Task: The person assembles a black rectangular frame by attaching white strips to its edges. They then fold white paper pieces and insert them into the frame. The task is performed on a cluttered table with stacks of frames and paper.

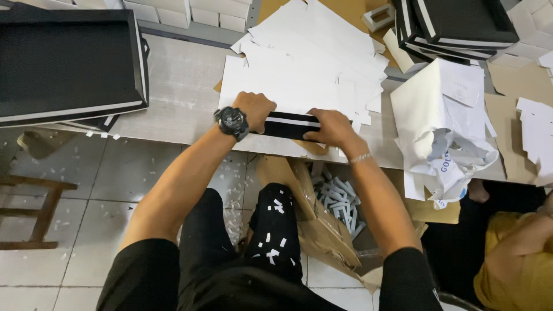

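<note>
Both the left hand (253,109) and right hand (329,128) have fingers closed on the ends of a black strip (290,125), seemingly light, stiff card, best gripped by its ends against the worktop (173,109).

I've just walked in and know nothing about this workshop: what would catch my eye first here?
Both hands, left hand and right hand, press a black strip with white stripes at the table's near edge. Behind it fans a heap of white card sheets; black trays stack at far left.
</note>
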